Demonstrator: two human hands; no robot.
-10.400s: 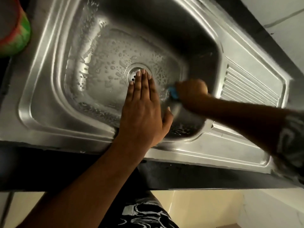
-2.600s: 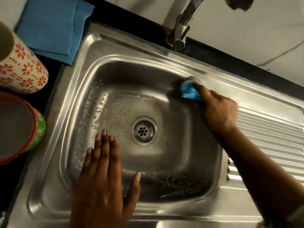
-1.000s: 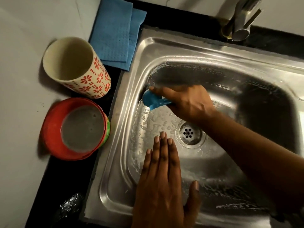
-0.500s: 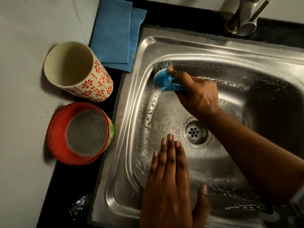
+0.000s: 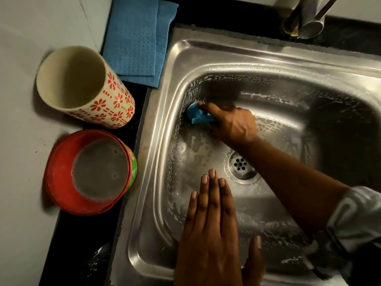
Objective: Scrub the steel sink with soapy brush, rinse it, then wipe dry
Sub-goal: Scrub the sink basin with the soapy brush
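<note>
The steel sink [image 5: 156, 141] fills the view, its basin wet and streaked with suds around the drain [image 5: 240, 164]. My right hand [image 5: 231, 122] grips a small blue brush [image 5: 196, 116] and presses it against the basin's left wall near the back corner. My left hand [image 5: 214, 230] lies flat with straight fingers together over the front rim, fingertips reaching toward the drain. A folded blue cloth [image 5: 136, 36] lies on the counter behind the sink's left corner.
Left of the sink stand a tall cream cup with red flowers [image 5: 86, 87] and a red bowl holding cloudy water [image 5: 90, 172]. The tap [image 5: 307, 19] rises at the back right. A dark counter strip [image 5: 82, 244] borders the sink's left edge.
My right hand has slid the brush down the left wall from the upper back corner. The left hand stays flat at the front rim.
</note>
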